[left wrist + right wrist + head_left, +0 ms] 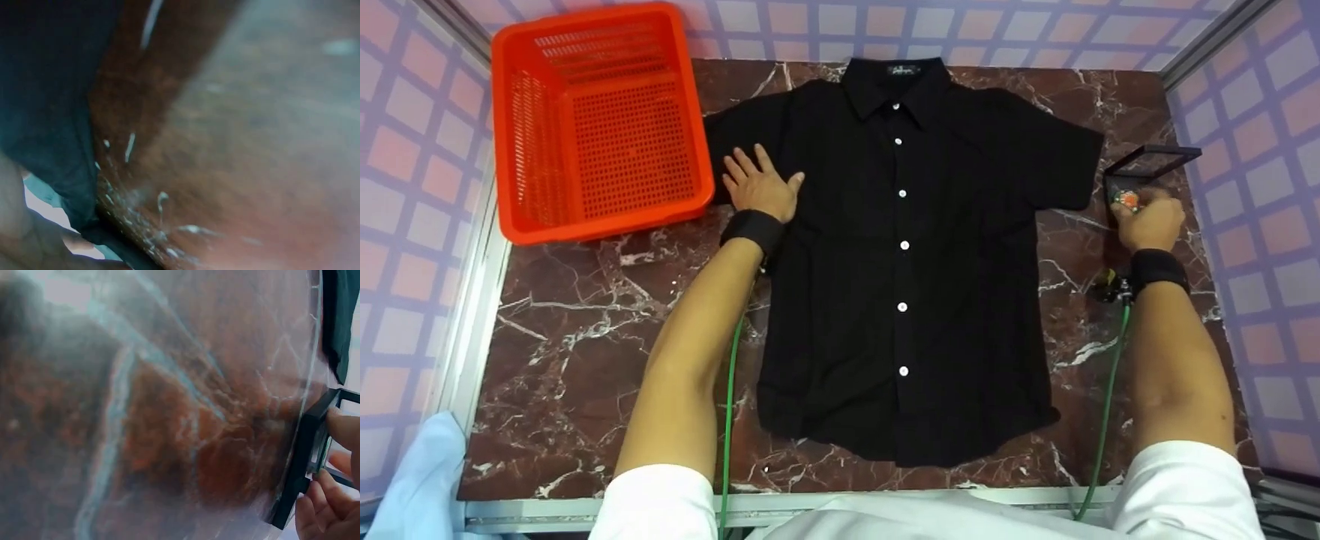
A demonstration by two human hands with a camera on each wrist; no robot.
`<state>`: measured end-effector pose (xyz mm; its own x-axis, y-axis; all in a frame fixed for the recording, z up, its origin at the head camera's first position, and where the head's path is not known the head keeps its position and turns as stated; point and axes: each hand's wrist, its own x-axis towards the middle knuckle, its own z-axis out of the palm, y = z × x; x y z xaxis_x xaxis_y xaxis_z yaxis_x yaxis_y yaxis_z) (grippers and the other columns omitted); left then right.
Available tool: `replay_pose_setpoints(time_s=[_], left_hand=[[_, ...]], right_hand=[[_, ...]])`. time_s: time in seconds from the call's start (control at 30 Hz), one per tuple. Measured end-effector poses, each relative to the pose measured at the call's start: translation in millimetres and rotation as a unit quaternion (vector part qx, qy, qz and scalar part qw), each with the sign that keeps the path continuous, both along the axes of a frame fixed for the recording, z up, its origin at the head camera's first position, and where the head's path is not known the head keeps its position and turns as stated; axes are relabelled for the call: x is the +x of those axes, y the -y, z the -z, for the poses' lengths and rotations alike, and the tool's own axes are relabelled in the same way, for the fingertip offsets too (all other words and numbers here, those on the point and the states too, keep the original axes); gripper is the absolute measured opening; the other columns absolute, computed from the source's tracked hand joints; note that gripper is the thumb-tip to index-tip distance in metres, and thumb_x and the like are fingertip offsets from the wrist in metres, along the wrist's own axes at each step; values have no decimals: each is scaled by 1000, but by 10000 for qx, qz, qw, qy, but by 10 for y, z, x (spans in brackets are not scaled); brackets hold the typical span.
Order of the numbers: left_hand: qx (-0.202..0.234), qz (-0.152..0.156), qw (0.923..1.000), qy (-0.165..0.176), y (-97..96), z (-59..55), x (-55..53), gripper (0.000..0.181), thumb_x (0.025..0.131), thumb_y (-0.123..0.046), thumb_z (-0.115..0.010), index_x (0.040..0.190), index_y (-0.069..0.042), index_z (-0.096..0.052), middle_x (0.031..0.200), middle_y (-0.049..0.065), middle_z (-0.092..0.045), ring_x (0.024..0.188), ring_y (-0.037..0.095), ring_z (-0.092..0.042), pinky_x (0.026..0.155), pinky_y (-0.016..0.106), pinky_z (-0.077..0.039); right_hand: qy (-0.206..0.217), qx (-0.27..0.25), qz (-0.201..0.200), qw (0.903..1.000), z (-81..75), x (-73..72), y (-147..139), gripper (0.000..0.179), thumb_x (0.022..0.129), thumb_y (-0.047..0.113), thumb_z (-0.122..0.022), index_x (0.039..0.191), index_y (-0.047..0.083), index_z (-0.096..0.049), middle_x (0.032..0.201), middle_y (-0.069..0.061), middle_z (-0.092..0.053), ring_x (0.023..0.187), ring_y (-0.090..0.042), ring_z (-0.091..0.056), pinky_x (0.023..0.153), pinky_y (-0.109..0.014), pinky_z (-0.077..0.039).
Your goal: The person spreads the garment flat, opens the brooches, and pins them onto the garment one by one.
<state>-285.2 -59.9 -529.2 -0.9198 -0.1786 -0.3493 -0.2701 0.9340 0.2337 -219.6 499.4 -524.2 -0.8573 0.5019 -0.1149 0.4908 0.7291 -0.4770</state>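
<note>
A black short-sleeved button-up shirt [847, 300] lies spread front up, collar at the far side, with white buttons down its middle. My left hand [763, 187] rests on the sleeve at the left with fingers spread. At the right, a small black box [1112, 180] stands with its frame-like lid raised. Over it, my right hand [1153, 223] pinches a small round piece [1126, 200] patterned in orange, green and white. The right wrist view shows curled fingers [329, 489] at the edge of the black box [304, 450]; the round piece is hidden there.
A red plastic basket [701, 165] stands at the back left, close to the left sleeve. Green cables [731, 405] run from both wrists over the table's front edge. Checked walls [1252, 225] enclose the marbled table [585, 390]. Light blue cloth [424, 480] hangs at the front left corner.
</note>
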Motion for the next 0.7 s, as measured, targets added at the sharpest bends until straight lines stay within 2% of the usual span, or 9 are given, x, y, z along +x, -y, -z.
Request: replay_pose_setpoints(time_s=[0.17, 0.27, 0.33, 0.43, 0.53, 0.63, 0.7], left_hand=[[154, 56, 9998, -132, -40, -59, 90, 89, 102, -62, -35, 161, -7, 5, 165, 26, 6, 151, 43, 8, 121, 53, 0], [283, 108, 9993, -219, -75, -91, 138, 89, 102, -61, -36, 161, -6, 3, 165, 26, 4, 152, 42, 6, 121, 53, -2], [345, 190, 9988, -294, -95, -109, 164, 89, 102, -61, -37, 161, -6, 1, 165, 26, 3, 152, 42, 5, 121, 53, -2], [369, 271, 9981, -411, -101, -130, 192, 88, 103, -59, -38, 161, -5, -1, 165, 26, 0, 152, 41, 3, 122, 53, -4], [350, 263, 9978, -499, -77, -142, 203, 87, 103, -58, -39, 161, -4, -3, 165, 26, -2, 152, 41, 1, 122, 52, -5], [377, 229, 9977, -523, -56, -135, 212, 86, 103, -57, -39, 161, -4, -4, 165, 25, -3, 152, 41, 1, 122, 51, -5], [417, 214, 9975, -524, -55, -119, 217, 86, 103, -57, -39, 161, -4, -4, 165, 25, -3, 152, 41, 1, 122, 51, -5]], right_hand=[[-364, -464, 676, 9960, -17, 47, -77, 62, 93, 27, -70, 147, 5, -49, 147, -17, -51, 132, -32, -48, 112, -34, -36], [-613, -417, 882, 9933, 25, 84, -92, 50, 95, 28, -68, 140, 9, -60, 138, -12, -61, 126, -26, -55, 107, -28, -41], [-919, -323, 835, 9917, 61, 113, -71, 39, 96, 27, -68, 131, 10, -68, 129, -11, -67, 119, -24, -60, 102, -27, -44], [-1513, -107, 445, 9874, 90, 129, 23, 24, 95, 20, -70, 116, 9, -76, 116, -10, -72, 105, -21, -64, 94, -24, -46], [-1955, 58, -171, 9805, 87, 105, 170, 15, 92, 9, -70, 104, 4, -77, 107, -10, -73, 94, -14, -64, 86, -19, -46], [-2286, -61, -820, 9700, 101, 79, 348, 13, 88, 1, -71, 100, 0, -76, 102, -12, -73, 86, -4, -61, 79, -14, -42], [-2342, -131, -1290, 9635, 127, 77, 493, 14, 86, -2, -72, 100, -1, -74, 99, -13, -74, 83, -3, -60, 76, -11, -41]])
